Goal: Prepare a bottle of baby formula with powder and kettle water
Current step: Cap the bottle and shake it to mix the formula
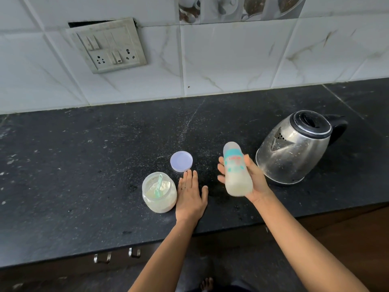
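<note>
Two hands, two jobs: my right hand (pixel 250 182) is wrapped around the bottle (pixel 236 171), holding it tilted in the air just in front of the kettle (pixel 294 148), while my left hand (pixel 190 194) lies flat and empty on the tabletop (pixel 84 165), beside the open powder jar (pixel 159 192). Milky liquid sits in the bottle, which looks blurred, so I judge I am shaking the mix. If the cap is not tight, formula could spray out; a loose grip could send the bottle into the kettle. The jar's lid (pixel 181 161) lies off near my fingertips and the scoop (pixel 159 188) stands in the powder, so a careless sweep could tip it. Red lettering on the bottle's teal print is too blurred to read.
</note>
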Available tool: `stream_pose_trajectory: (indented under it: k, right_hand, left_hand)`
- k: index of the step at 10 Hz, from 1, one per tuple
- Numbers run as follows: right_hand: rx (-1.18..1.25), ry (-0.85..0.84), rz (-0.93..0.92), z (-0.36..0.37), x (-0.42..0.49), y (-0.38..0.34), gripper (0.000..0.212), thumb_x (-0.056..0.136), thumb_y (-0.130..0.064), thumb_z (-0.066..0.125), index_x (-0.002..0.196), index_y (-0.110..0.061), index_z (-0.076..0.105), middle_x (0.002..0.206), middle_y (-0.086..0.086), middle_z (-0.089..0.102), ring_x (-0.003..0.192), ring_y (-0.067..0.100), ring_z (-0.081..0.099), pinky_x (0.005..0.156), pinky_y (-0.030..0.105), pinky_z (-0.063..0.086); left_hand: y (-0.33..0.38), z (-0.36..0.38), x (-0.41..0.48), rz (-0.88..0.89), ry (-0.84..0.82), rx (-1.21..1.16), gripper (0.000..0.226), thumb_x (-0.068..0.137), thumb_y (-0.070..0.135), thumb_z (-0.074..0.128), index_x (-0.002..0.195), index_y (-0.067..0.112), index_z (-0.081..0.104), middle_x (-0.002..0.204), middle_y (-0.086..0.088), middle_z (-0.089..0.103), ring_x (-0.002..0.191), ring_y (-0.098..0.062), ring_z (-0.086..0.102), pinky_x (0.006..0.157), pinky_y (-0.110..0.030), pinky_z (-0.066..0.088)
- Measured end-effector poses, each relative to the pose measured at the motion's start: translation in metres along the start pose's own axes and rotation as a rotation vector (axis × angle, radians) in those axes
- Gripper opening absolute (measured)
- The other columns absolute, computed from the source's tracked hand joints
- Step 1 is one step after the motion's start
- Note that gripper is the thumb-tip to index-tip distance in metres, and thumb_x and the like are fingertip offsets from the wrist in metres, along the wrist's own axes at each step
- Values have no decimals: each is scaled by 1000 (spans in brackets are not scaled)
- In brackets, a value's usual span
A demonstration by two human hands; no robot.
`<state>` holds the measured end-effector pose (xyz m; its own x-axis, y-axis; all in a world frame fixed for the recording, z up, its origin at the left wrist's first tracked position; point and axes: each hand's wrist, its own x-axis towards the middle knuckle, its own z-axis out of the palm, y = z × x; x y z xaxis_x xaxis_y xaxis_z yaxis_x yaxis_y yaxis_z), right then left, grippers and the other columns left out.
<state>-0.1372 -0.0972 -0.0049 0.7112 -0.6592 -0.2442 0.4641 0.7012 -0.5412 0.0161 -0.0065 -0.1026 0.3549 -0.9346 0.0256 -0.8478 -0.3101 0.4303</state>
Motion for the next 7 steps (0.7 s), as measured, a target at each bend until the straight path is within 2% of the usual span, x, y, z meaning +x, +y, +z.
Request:
stream_pose_trajectory:
  k: [1, 2, 3, 4, 5, 6, 7]
  right_hand:
    - [49, 98, -92, 0, 4, 2, 45, 92, -35, 56, 117, 2, 57, 106, 24, 66, 98, 34, 68, 75, 47, 57]
    - [-23, 16, 47, -8, -7, 2, 75, 66, -36, 85, 125, 0, 56, 110, 22, 66, 93, 34, 69, 70, 47, 59]
    - [21, 8, 4, -8, -6, 1, 77, 72, -34, 80, 134, -3, 47, 116, 24, 64, 102, 37, 66, 74, 51, 57]
    - [81, 67, -74, -8, -5, -1, 68, 80, -35, 71, 131, 2, 46, 114, 27, 62, 106, 38, 65, 78, 50, 56]
    - [-52, -65, 45, -11, -14, -3, 98, 62, -34, 89, 140, -8, 36, 113, 21, 64, 99, 37, 66, 76, 51, 57]
    - [26, -52, -43, -5, -10, -3, 97, 67, -29, 84, 146, -11, 31, 117, 23, 64, 104, 40, 65, 78, 54, 55]
    - [60, 39, -102, 0, -8, -3, 90, 77, -32, 75, 147, 0, 27, 115, 26, 63, 106, 39, 64, 78, 51, 56]
  left_hand:
    - [-1, -1, -1, -3, 7, 3, 64, 103, 42, 27, 156, 11, 11, 164, -8, 5, 151, -17, -2, 120, -30, -9]
    - [0, -1, -1, -1, 6, -3, 64, 103, 42, 28, 156, 11, 11, 164, -7, 5, 151, -17, -3, 120, -30, -10]
    - [-1, 0, 0, 0, 8, 1, 64, 103, 43, 27, 156, 11, 11, 164, -7, 5, 151, -16, -3, 119, -29, -10]
    - [0, 0, -1, -4, 6, -5, 64, 102, 43, 27, 156, 11, 11, 164, -7, 5, 151, -16, -3, 119, -29, -10]
    - [1, 1, -2, -8, 14, -7, 64, 102, 43, 28, 156, 12, 12, 164, -6, 6, 151, -16, -3, 119, -28, -11]
    - [0, 1, -1, -9, 7, 1, 64, 102, 43, 27, 156, 12, 12, 164, -7, 6, 151, -16, -2, 120, -29, -10]
    - [1, 0, -1, -9, 9, 5, 64, 103, 43, 26, 156, 12, 11, 164, -7, 5, 151, -16, -3, 120, -29, -10]
